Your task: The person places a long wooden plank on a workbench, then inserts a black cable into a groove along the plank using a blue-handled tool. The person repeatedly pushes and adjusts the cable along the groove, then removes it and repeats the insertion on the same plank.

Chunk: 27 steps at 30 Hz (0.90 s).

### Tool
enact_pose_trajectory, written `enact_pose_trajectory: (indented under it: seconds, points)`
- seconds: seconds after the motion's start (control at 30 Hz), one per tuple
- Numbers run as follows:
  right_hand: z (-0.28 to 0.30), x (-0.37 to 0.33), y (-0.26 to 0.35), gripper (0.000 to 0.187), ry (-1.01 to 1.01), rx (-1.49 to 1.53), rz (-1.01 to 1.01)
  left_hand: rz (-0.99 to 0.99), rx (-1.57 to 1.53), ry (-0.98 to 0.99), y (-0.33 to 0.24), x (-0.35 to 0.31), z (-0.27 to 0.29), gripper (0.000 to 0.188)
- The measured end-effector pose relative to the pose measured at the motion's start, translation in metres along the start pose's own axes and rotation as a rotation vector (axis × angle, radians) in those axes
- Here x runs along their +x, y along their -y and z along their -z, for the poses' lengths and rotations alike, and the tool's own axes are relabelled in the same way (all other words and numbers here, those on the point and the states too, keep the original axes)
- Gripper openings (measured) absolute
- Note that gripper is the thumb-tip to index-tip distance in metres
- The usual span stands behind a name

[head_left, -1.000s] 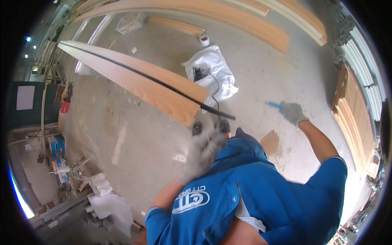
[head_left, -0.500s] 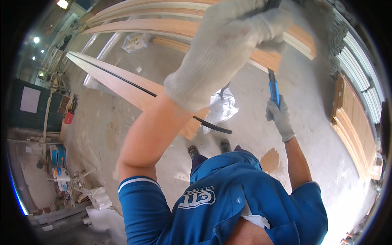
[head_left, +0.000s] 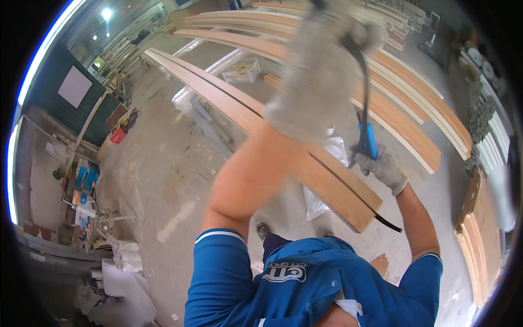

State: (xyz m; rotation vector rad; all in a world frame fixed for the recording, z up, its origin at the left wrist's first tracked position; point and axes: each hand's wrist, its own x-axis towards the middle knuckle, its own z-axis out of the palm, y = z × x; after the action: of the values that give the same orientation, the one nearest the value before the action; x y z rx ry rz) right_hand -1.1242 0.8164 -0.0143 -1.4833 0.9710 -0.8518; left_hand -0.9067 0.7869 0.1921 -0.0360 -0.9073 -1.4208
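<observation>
My left hand [head_left: 310, 90], in a pale knitted glove, is raised close in front and blurred by motion. It is closed on a black flexible strip [head_left: 365, 73], which hangs down toward my right hand. My gloved right hand [head_left: 388, 170] is closed round a blue-handled cutter [head_left: 371, 140]; the strip's lower part passes beside it, and I cannot tell whether the two touch. Below both hands lies a long wooden board [head_left: 340, 193]. Another black strip [head_left: 390, 223] runs along its groove and sticks out past the near end. My left forearm hides part of the board.
More long boards [head_left: 403, 133] lie beyond my hands. White plastic wrapping [head_left: 316, 204] is under the near board, and a white crate [head_left: 241, 71] stands farther back. Stacked wooden panels [head_left: 476, 250] are at the right. A red tool [head_left: 117, 135] lies at the left.
The view has swung, and the board now appears farther right, beneath my hands. The black strip from my left hand now shows hanging beside the cutter. My right hand still holds the cutter.
</observation>
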Motion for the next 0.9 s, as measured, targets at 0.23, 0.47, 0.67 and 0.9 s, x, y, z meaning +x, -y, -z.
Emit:
enact_pose_trajectory:
  seconds: [0.23, 0.47, 0.67, 0.9]
  points:
    - [-0.013, 0.056, 0.04, 0.032, -0.179, -0.374, -0.226, -0.348, 0.619, -0.059, -0.251, 0.004, 0.137, 0.031]
    - [-0.013, 0.111, 0.188, 0.047, -0.603, -0.517, 0.26, -0.115, 0.856, -0.223, -0.301, 0.008, 0.254, 0.034]
    - [-0.02, 0.182, 0.262, 0.037, -0.838, -0.599, 0.388, -0.043, 0.836, -0.099, -0.308, 0.075, 0.303, 0.032]
    - [-0.017, 0.241, 0.291, 0.031, -0.938, -0.659, 0.475, -0.327, 0.764, 0.139, -0.31, 0.179, 0.33, 0.027]
